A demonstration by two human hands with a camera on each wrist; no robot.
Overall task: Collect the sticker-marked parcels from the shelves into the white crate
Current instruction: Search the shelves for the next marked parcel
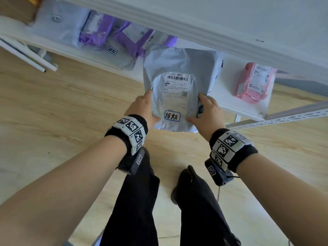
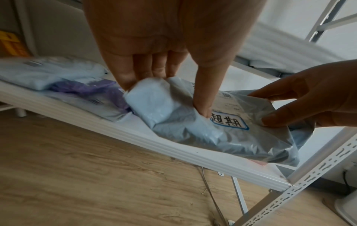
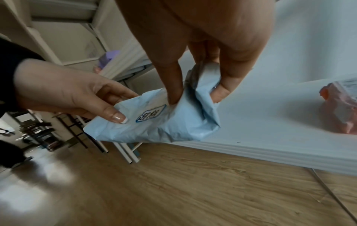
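A pale blue-grey parcel (image 1: 179, 68) with a shipping label and a blue-framed handwritten sticker (image 1: 172, 116) sticks out over the front edge of the low white shelf (image 1: 236, 102). My left hand (image 1: 143, 109) grips its left side, thumb on top beside the sticker. My right hand (image 1: 205, 112) grips its right side. In the left wrist view, my left hand (image 2: 170, 91) pinches the parcel (image 2: 193, 130). The right wrist view has my right hand (image 3: 197, 94) pinching the crumpled parcel (image 3: 154, 125). The white crate is not in view.
Another pale parcel with a similar sticker (image 1: 112, 50) lies on the shelf to the left, among purple parcels (image 1: 99, 31). A pink parcel (image 1: 255, 82) lies to the right. An upper shelf board (image 1: 230, 23) overhangs. A perforated metal upright (image 1: 284, 118) stands at the right. The floor is wood.
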